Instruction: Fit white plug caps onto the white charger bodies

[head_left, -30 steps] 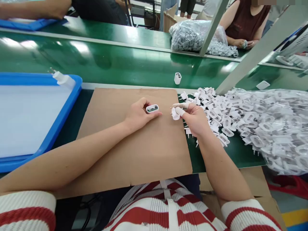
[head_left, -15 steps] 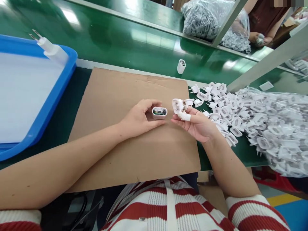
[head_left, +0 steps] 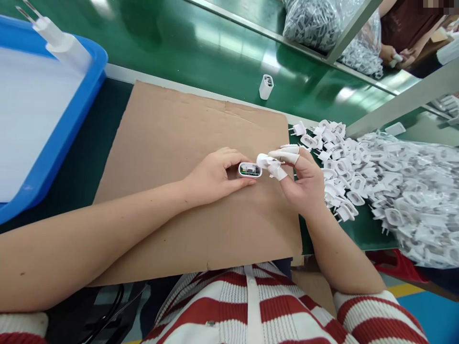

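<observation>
Evidently to keep its open end facing me, my left hand [head_left: 217, 179] grips the white housing [head_left: 250, 170], while just beside it my right hand [head_left: 305, 181] pinches a white plug cap [head_left: 264, 161].

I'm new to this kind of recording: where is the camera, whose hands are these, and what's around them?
There is no robot here. A camera on a person's head looks down at their own hands. The left hand holds a white casing, its open end showing parts inside. The right hand, with white covers on some fingers, pinches a small white piece close by. Beneath lies a cardboard sheet; to the right, loose white plug pieces and a clear bag; to the left, a blue tray.
</observation>
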`<act>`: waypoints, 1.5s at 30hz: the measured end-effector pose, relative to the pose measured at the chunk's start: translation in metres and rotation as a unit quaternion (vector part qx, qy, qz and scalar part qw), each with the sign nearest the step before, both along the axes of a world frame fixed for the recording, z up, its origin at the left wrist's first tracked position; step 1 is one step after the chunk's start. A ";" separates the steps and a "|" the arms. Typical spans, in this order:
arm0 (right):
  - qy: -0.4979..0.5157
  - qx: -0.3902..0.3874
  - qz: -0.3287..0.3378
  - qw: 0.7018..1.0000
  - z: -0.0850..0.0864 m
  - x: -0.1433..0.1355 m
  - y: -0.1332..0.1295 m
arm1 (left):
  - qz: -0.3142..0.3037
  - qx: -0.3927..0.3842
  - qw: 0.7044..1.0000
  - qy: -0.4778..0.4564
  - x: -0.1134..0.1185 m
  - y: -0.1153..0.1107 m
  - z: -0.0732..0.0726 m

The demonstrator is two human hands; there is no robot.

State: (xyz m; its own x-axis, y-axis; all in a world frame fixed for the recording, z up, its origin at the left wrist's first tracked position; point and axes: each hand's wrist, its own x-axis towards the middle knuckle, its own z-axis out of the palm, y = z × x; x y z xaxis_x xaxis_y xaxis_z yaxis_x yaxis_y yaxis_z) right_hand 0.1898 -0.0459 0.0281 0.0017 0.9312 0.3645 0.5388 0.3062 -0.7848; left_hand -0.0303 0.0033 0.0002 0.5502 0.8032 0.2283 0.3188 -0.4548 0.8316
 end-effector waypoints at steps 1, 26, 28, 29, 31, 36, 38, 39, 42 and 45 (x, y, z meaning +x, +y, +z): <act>-0.040 0.030 0.004 0.999 0.000 -0.002 -0.001 | -0.001 0.005 1.000 0.001 0.001 -0.001 0.000; -0.184 0.173 0.044 0.966 -0.008 -0.019 0.004 | -0.013 0.026 0.999 -0.013 0.004 0.002 -0.005; -0.190 0.178 0.050 0.964 -0.008 -0.019 0.004 | -0.011 0.027 0.999 -0.012 0.004 0.002 -0.004; -0.199 0.180 0.050 0.962 -0.008 -0.018 0.005 | -0.011 0.027 0.999 -0.014 0.004 0.002 -0.004; -0.227 0.181 0.043 0.956 -0.006 -0.018 0.005 | -0.010 0.026 0.999 -0.021 0.004 0.001 -0.004; -0.279 0.161 0.025 0.946 -0.003 -0.018 0.005 | -0.004 0.030 0.999 -0.024 0.005 0.001 -0.006; -0.283 0.158 0.015 0.946 -0.003 -0.019 0.004 | 0.001 0.030 0.999 -0.022 0.005 0.001 -0.007; -0.280 0.159 0.009 0.947 -0.003 -0.020 0.004 | 0.004 0.030 0.999 -0.021 0.006 0.000 -0.007; -0.255 0.144 0.009 0.956 -0.004 -0.021 0.002 | 0.019 0.027 0.999 -0.017 0.007 -0.002 -0.006; -0.267 0.133 -0.007 0.954 -0.005 -0.025 -0.001 | 0.044 0.016 0.999 -0.019 0.009 -0.006 -0.004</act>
